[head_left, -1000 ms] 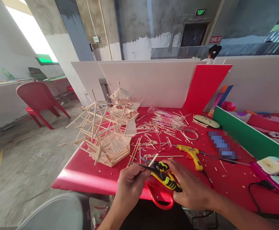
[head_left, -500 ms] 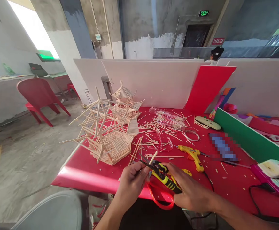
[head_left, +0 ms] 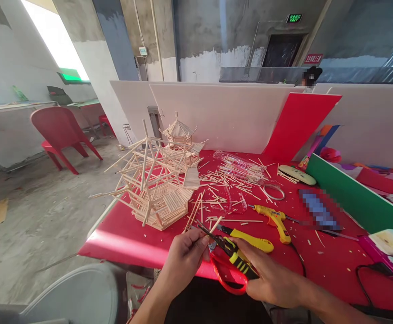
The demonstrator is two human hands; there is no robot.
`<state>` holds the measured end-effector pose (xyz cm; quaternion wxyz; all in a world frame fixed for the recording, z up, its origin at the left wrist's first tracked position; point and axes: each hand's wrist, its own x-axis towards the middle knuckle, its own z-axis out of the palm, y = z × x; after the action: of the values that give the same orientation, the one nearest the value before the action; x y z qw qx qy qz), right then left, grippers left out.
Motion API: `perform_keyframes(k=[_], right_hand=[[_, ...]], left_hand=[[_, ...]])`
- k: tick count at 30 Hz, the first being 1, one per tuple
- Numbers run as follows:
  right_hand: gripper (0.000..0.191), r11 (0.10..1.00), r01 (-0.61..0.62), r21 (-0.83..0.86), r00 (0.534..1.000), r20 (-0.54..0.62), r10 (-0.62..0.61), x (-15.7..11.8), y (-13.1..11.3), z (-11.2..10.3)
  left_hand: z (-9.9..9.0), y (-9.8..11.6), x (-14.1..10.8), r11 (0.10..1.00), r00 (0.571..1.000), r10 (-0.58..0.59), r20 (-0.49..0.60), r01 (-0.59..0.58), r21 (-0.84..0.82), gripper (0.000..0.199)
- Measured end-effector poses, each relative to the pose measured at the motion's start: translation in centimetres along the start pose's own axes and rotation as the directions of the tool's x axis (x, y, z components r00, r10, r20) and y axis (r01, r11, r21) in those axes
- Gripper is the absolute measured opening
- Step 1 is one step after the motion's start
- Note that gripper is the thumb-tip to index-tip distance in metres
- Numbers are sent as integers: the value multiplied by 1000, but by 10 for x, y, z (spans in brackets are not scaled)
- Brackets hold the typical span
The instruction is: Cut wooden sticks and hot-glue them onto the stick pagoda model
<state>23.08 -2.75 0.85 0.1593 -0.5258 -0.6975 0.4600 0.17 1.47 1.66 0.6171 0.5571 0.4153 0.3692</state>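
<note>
My left hand (head_left: 187, 254) pinches a short pale wooden stick (head_left: 217, 223), its free end pointing up and to the right. My right hand (head_left: 267, 274) is wrapped round the black and yellow handles of a pair of pliers (head_left: 238, 261). The pliers' dark jaws lie across the stick, right by my left fingertips; whether they bite into it I cannot tell. Red-handled scissors (head_left: 232, 289) lie under the pliers at the table's front edge. Just beyond my right hand rests a yellow-handled tool (head_left: 253, 240). A stick-built pavilion model (head_left: 159, 202) stands to the left.
Loose sticks (head_left: 216, 193) and a plastic bag of sticks (head_left: 240, 166) lie on the red table (head_left: 115, 243). A yellow glue gun (head_left: 273, 220), a tape roll (head_left: 273, 192) and a green board (head_left: 351, 193) are rightward. A grey round bin (head_left: 78, 292) stands at lower left.
The pliers' handles have come closer together in my right hand. More of the yellow-handled tool behind them shows. The whole view has shifted slightly, with my left hand still pinching the stick.
</note>
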Motion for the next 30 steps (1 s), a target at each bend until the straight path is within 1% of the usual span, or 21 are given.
perform_keyframes(k=[3, 6, 11, 15, 17, 18, 21, 23, 24, 25, 27, 29, 30], right_hand=[[95, 992, -50, -113, 998, -35, 46, 1, 6, 5], [95, 977, -70, -202, 996, -60, 59, 2, 8, 9], [91, 951, -15, -309, 992, -121, -24, 4, 13, 14], [90, 939, 25, -344, 975, -200, -100, 5, 23, 21], [90, 939, 32, -342, 965, -235, -119, 5, 24, 23], [89, 941, 29, -337, 963, -243, -116, 5, 23, 23], [83, 947, -12, -322, 970, -232, -67, 5, 17, 20], [83, 947, -39, -319, 977, -212, -31, 6, 12, 17], [85, 946, -46, -322, 979, -201, -21, 7, 11, 15], [87, 943, -49, -328, 982, -191, -15, 8, 10, 13], [91, 938, -40, -345, 985, -171, -21, 9, 9, 10], [90, 931, -19, -363, 988, -153, -39, 10, 8, 9], [89, 929, -14, -370, 988, -145, -43, 10, 6, 8]], left_hand=[[-1, 2, -2, 999, 999, 41, 7, -41, 1, 45], [-3, 1, -4, 998, 998, 63, 16, -63, 29, 45], [-9, -8, -6, 996, 995, 82, 55, -84, 34, 41], [-10, -10, -8, 994, 992, 101, 70, -103, 21, 39], [-7, -7, -8, 989, 991, 131, 41, -133, 61, 40], [-5, -5, -8, 983, 987, 159, 9, -159, 95, 40], [0, 1, -7, 947, 957, 268, -109, -241, 215, 33], [1, 1, -6, 931, 940, 307, -146, -265, 249, 32], [1, 1, -6, 939, 944, 295, -144, -259, 228, 35], [0, 0, -6, 956, 957, 258, -129, -234, 175, 38], [-3, -2, -6, 993, 991, 121, -58, -121, -1, 40], [-6, -3, -6, 986, 999, -9, 39, 16, -167, 40], [-6, -4, -6, 975, 996, -49, 71, 63, -213, 41]])
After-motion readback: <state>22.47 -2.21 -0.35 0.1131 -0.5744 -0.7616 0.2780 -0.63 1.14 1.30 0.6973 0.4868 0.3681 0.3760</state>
